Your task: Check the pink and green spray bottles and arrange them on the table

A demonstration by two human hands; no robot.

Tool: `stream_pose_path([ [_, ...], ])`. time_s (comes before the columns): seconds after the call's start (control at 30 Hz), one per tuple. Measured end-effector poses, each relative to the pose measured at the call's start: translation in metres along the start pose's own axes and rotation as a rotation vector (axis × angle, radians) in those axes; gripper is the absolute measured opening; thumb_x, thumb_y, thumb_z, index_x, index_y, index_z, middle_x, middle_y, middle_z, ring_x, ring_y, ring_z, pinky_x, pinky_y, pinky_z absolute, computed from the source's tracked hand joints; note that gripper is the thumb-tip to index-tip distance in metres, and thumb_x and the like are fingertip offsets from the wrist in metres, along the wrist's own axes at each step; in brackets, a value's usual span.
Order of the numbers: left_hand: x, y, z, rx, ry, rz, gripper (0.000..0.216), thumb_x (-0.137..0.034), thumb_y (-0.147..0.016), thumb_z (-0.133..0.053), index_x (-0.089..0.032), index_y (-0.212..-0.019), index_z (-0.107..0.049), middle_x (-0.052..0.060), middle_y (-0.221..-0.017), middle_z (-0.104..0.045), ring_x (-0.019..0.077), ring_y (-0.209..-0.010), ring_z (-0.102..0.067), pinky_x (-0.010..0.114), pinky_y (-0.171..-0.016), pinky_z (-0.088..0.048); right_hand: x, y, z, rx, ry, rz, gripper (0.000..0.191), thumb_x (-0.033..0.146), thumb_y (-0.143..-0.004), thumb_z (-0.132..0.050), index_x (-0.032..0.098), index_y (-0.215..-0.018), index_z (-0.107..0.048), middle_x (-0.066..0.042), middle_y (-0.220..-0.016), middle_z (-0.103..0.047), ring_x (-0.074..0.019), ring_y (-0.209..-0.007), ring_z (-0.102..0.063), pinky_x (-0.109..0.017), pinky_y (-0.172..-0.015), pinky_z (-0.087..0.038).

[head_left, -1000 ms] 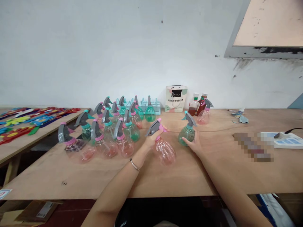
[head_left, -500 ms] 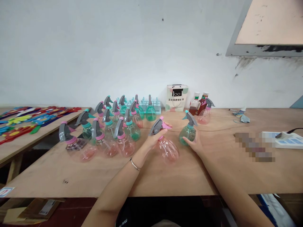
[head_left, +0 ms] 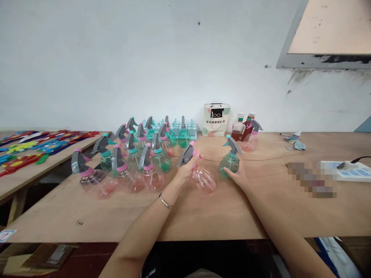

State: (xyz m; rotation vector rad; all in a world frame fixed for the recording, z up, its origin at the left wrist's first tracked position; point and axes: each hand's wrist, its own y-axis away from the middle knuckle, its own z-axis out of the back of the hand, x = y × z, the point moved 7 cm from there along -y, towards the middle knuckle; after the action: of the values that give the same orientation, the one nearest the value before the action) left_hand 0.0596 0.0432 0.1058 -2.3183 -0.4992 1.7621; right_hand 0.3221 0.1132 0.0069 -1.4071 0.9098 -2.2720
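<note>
Head view: left hand [head_left: 188,169] wrapped round the neck of a translucent pink, ribbed plastic spray bottle [head_left: 205,180] with grey-and-pink trigger head; bottle tilted, base to the right, over the pale brown wooden table [head_left: 220,220]. Cannot tell whether its base touches. Right hand [head_left: 239,174] clasps the right side of a rounded, translucent green plastic spray bottle [head_left: 228,160], grey-and-teal head, upright. Hands apart. Clustered pink and green spray bottles [head_left: 135,182] left of both; pale printed paper bag [head_left: 216,129] behind, by the white wall [head_left: 145,58].
</note>
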Motion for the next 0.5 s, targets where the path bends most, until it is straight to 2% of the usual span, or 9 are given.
stream_pose_path([
  [0.07, 0.008, -0.001, 0.003, -0.036, -0.008, 0.069, 0.038, -0.052, -0.066, -0.076, -0.018, -0.067, -0.058, 0.000, -0.067, -0.061, 0.0079, -0.049, -0.049, 0.019, -0.038, -0.029, -0.001, 0.000, -0.001, -0.003, -0.005, 0.005, 0.087, 0.068, -0.068, -0.074, 0.021, -0.134, -0.045, -0.017, -0.130, -0.056, -0.0362, -0.125, -0.054, -0.059, -0.104, -0.046],
  [0.1, 0.009, -0.001, 0.004, -0.036, -0.028, 0.072, 0.038, -0.052, -0.067, -0.075, -0.018, -0.066, -0.058, -0.001, -0.066, -0.060, 0.0068, -0.047, -0.045, 0.019, -0.038, -0.028, -0.002, 0.000, -0.001, -0.005, -0.004, 0.008, 0.087, 0.068, -0.068, -0.074, 0.021, -0.134, -0.045, -0.017, -0.130, -0.056, -0.0363, -0.126, -0.054, -0.059, -0.104, -0.046],
  [0.2, 0.002, -0.004, 0.005, -0.008, -0.155, -0.065, 0.030, -0.048, -0.073, -0.072, -0.019, -0.074, -0.063, 0.001, -0.075, -0.064, 0.0085, -0.055, -0.051, 0.020, -0.044, -0.036, -0.004, 0.000, -0.001, -0.010, 0.002, 0.005, 0.087, 0.069, -0.067, -0.073, 0.022, -0.134, -0.045, -0.016, -0.129, -0.057, -0.0362, -0.125, -0.055, -0.059, -0.103, -0.047],
  [0.33, -0.010, -0.005, 0.012, -0.034, -0.411, -0.299, 0.027, -0.038, -0.079, -0.070, -0.020, -0.099, -0.067, 0.002, -0.086, -0.068, 0.0086, -0.058, -0.053, 0.022, -0.056, -0.044, -0.005, 0.000, -0.001, -0.011, -0.008, 0.000, 0.087, 0.069, -0.067, -0.074, 0.022, -0.134, -0.045, -0.016, -0.128, -0.057, -0.0359, -0.124, -0.056, -0.057, -0.103, -0.048],
  [0.4, -0.009, -0.007, 0.020, -0.097, -0.524, -0.339, 0.032, -0.036, -0.080, -0.070, -0.020, -0.107, -0.066, 0.002, -0.090, -0.068, 0.0090, -0.058, -0.054, 0.024, -0.062, -0.047, -0.004, 0.000, -0.001, -0.007, -0.010, -0.001, 0.088, 0.069, -0.066, -0.074, 0.022, -0.134, -0.044, -0.016, -0.128, -0.057, -0.0357, -0.124, -0.056, -0.057, -0.103, -0.048],
  [0.5, -0.004, -0.012, 0.038, -0.254, -0.612, -0.356, 0.040, -0.036, -0.080, -0.070, -0.021, -0.117, -0.063, 0.004, -0.099, -0.069, 0.0150, -0.075, -0.064, 0.030, -0.079, -0.052, -0.003, 0.000, 0.000, 0.002, 0.002, -0.014, 0.088, 0.070, -0.066, -0.074, 0.022, -0.133, -0.044, -0.016, -0.128, -0.057, -0.0361, -0.124, -0.055, -0.058, -0.104, -0.047],
])
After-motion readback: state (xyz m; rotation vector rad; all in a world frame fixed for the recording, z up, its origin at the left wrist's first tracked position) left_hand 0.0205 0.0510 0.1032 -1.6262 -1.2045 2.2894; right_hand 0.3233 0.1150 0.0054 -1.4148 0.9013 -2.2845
